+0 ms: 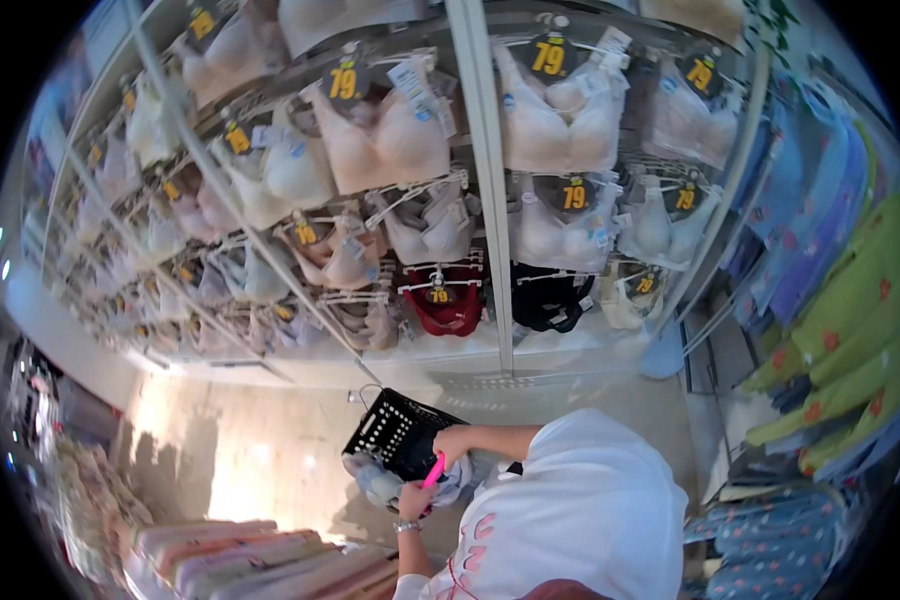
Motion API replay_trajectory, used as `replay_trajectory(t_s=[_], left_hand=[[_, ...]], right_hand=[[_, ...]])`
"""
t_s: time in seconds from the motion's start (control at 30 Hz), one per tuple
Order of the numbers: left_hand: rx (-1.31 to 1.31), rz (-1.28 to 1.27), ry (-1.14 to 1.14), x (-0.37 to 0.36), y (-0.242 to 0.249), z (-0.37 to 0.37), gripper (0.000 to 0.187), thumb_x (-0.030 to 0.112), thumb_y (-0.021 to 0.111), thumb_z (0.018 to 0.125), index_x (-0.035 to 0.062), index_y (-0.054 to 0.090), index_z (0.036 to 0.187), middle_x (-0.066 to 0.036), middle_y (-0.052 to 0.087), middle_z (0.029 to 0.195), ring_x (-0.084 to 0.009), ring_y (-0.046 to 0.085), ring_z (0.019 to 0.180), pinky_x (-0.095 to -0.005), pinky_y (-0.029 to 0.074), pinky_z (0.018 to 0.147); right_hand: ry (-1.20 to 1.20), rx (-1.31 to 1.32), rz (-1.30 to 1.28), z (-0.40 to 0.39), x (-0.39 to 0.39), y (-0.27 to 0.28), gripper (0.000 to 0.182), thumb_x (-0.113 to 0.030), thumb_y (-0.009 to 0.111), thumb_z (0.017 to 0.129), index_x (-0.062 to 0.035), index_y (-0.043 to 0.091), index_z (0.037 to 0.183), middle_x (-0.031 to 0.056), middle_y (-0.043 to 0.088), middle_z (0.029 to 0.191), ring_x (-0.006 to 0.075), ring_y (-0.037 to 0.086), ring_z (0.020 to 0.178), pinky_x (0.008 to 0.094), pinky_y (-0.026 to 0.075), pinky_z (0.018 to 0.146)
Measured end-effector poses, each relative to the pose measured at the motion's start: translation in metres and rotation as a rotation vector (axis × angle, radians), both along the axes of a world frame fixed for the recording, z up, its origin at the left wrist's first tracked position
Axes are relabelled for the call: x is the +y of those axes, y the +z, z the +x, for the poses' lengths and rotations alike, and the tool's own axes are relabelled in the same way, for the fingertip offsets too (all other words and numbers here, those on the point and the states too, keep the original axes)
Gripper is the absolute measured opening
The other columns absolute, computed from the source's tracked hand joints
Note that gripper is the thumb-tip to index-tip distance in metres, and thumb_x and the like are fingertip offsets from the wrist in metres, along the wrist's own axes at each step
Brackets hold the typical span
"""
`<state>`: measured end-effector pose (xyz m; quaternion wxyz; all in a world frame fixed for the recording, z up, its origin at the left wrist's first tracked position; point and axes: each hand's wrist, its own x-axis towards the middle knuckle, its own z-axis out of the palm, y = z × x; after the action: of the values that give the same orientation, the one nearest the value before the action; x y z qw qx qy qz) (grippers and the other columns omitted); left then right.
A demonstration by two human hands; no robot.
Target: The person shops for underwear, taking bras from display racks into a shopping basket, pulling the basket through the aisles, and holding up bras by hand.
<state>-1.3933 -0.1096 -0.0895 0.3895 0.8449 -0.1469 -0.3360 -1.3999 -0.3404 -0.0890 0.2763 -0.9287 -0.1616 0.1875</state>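
Observation:
My right hand (453, 446) is closed around the upper end of a bright pink handle (434, 471). My left hand (414, 498), with a watch on the wrist, is closed at the handle's lower end. Just beyond both hands is a black shopping basket (378, 424) with a perforated side, tilted over the floor. Bunched pale grey-blue cloth (375, 482) shows beside the basket and partly behind my left hand. How the handle joins the basket is hidden by my fingers.
A tall rack (500, 250) of bras with price cards stands ahead. Green patterned garments (830, 340) and blue ones hang at the right. Folded or hanging pastel clothes (240, 555) line the lower left. Wooden floor (290, 440) lies between.

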Motion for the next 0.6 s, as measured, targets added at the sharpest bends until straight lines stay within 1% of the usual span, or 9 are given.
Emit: replay_trajectory(t_s=[0.1,0.13,0.17,0.23,0.3,0.4,0.43,0.53,0.6], left_hand=[[-0.124,0.102,0.023,-0.006,-0.01,-0.029,0.035,0.036,0.069,0.071,0.0035,0.071,0.086,-0.005,0.061,0.055,-0.016,0.06,0.046,-0.0306,0.048,0.047],[-0.118,0.141,0.038,-0.011,-0.002,-0.042,0.038,0.037,0.069,0.07,0.0045,0.072,0.089,-0.008,0.063,0.058,-0.019,0.063,0.05,-0.0323,0.05,0.053],[-0.128,0.131,0.057,-0.017,-0.006,-0.053,0.037,0.035,0.069,0.071,0.0032,0.072,0.089,-0.007,0.062,0.058,-0.0174,0.062,0.05,-0.0315,0.049,0.052],[-0.154,0.125,0.098,-0.023,-0.004,-0.077,0.034,0.031,0.069,0.073,0.0006,0.071,0.088,-0.004,0.061,0.057,-0.0142,0.061,0.049,-0.0297,0.049,0.051],[-0.146,0.111,0.092,-0.034,-0.002,-0.096,0.033,0.028,0.067,0.074,-0.0021,0.07,0.086,-0.005,0.06,0.056,-0.0149,0.061,0.047,-0.0297,0.049,0.049],[-0.08,0.06,0.111,-0.041,-0.014,-0.126,0.03,0.022,0.066,0.074,-0.006,0.068,0.084,-0.007,0.06,0.056,-0.0159,0.061,0.047,-0.0296,0.049,0.046],[-0.101,0.058,0.117,-0.044,-0.019,-0.136,0.03,0.022,0.066,0.074,-0.006,0.068,0.084,-0.007,0.06,0.056,-0.0159,0.061,0.047,-0.0294,0.048,0.046],[-0.183,0.024,0.156,-0.049,-0.044,-0.167,0.028,0.02,0.066,0.072,-0.0059,0.068,0.083,-0.006,0.06,0.056,-0.0151,0.061,0.048,-0.0288,0.048,0.046],[-0.188,0.104,0.205,-0.058,-0.046,-0.19,0.034,0.028,0.068,0.067,-0.0018,0.069,0.083,-0.013,0.062,0.059,-0.024,0.064,0.056,-0.0343,0.048,0.055]], right_hand=[[0.09,-0.045,-0.046,-0.016,-0.006,-0.007,0.038,-0.044,0.072,0.058,-0.0085,0.067,0.069,0.0115,0.063,0.064,0.03,0.063,0.061,0.042,0.049,0.056],[0.07,-0.073,-0.015,-0.025,-0.009,-0.012,0.038,-0.045,0.072,0.058,-0.0087,0.066,0.068,0.0113,0.063,0.063,0.0304,0.062,0.061,0.0422,0.049,0.056],[0.049,-0.1,0.018,-0.035,-0.012,-0.016,0.038,-0.045,0.071,0.058,-0.0089,0.066,0.068,0.0112,0.063,0.063,0.0307,0.062,0.061,0.0424,0.049,0.056],[0.07,-0.077,-0.024,-0.053,-0.016,-0.016,0.038,-0.046,0.072,0.057,-0.0095,0.066,0.068,0.0111,0.063,0.063,0.0309,0.062,0.061,0.0427,0.048,0.056],[0.097,-0.084,-0.03,-0.068,-0.028,-0.011,0.038,-0.046,0.072,0.057,-0.01,0.066,0.069,0.011,0.063,0.063,0.031,0.063,0.062,0.0429,0.049,0.056],[0.106,-0.118,0.02,-0.099,-0.039,-0.009,0.039,-0.047,0.073,0.055,-0.0112,0.067,0.07,0.011,0.064,0.065,0.0311,0.063,0.063,0.043,0.049,0.056],[0.124,-0.136,0.049,-0.108,-0.044,-0.008,0.04,-0.047,0.073,0.055,-0.011,0.067,0.07,0.0109,0.064,0.066,0.0313,0.063,0.064,0.043,0.049,0.056],[0.157,-0.132,0.004,-0.135,-0.054,-0.011,0.041,-0.049,0.072,0.055,-0.0106,0.067,0.07,0.0111,0.065,0.067,0.0314,0.063,0.064,0.0427,0.049,0.056],[0.188,-0.15,0.033,-0.149,-0.063,-0.02,0.039,-0.047,0.07,0.056,-0.0103,0.067,0.07,0.0117,0.064,0.066,0.0316,0.063,0.063,0.0429,0.049,0.056]])
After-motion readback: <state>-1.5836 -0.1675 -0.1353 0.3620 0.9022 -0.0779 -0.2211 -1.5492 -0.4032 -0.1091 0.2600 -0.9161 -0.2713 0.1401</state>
